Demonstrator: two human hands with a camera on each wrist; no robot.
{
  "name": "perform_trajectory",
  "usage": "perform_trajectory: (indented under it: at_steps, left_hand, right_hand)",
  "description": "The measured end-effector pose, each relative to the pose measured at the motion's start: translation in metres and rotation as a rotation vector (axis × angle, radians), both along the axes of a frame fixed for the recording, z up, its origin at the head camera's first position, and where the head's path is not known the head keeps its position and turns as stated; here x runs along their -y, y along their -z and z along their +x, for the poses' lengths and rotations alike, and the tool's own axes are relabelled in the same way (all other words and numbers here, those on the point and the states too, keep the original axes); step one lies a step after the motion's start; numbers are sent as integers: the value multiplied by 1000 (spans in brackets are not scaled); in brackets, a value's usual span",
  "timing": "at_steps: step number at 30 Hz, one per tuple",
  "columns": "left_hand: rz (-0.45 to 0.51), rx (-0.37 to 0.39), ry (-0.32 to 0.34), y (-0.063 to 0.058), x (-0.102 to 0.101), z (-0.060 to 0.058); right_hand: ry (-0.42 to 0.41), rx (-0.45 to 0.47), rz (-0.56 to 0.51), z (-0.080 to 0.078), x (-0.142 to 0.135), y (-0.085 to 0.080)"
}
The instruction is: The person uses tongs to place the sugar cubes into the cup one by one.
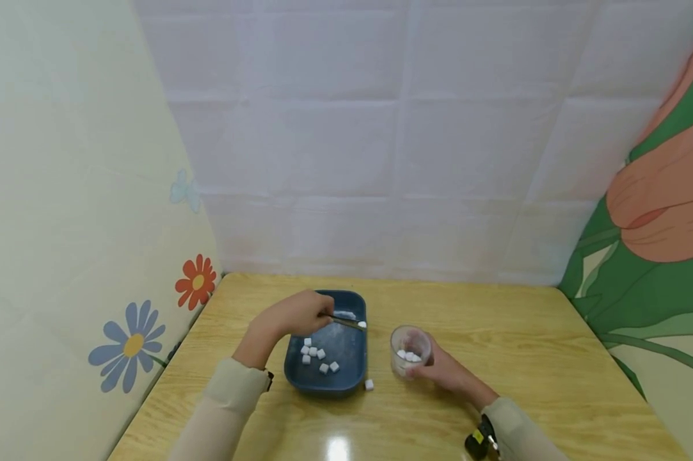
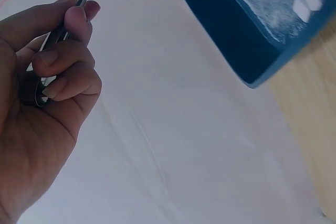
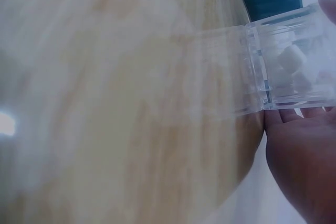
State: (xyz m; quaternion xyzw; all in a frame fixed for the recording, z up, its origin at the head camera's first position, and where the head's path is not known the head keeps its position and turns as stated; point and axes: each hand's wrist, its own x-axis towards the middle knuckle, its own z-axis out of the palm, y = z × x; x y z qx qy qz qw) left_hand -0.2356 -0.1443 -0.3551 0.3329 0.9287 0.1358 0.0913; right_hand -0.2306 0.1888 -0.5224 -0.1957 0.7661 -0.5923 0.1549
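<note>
Your left hand bends inward over the tray, pinching tweezers, 1 cube at their tips | your right hand grips the cup, right of the tray

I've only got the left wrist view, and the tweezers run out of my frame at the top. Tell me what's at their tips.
Observer: In the head view, the tweezers have a white cube at their tips.
Operator: Now report the right hand.
Observer: It grips a clear cup with several white cubes inside.
Operator: Check for any outside that cup and the dark blue tray.
Observer: One loose cube lies on the wooden table, beside the tray's near right corner.
</note>
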Motion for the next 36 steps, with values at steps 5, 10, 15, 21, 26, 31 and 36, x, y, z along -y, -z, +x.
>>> perform_trajectory:
  at_steps: [5, 10, 15, 21, 26, 31, 36]
  left_hand:
    - [13, -7, 24, -7, -12, 1]
    - [27, -15, 63, -8, -26, -1]
    - [32, -7, 99, -7, -38, -3]
    - [33, 0, 102, -4, -49, -2]
    - [30, 10, 101, 2, -57, -3]
    - [22, 24, 102, 8, -66, -4]
    - [9, 20, 90, 12, -74, -6]
  right_hand:
    - [12, 5, 30, 1, 1, -2]
    - [24, 27, 57, 2, 1, -3]
    - [23, 43, 49, 2, 1, -2]
    - [10, 29, 27, 5, 2, -2]
    - [5, 31, 12, 4, 2, -1]
    - [8, 24, 25, 3, 2, -2]
    - [2, 20, 22, 2, 2, -2]
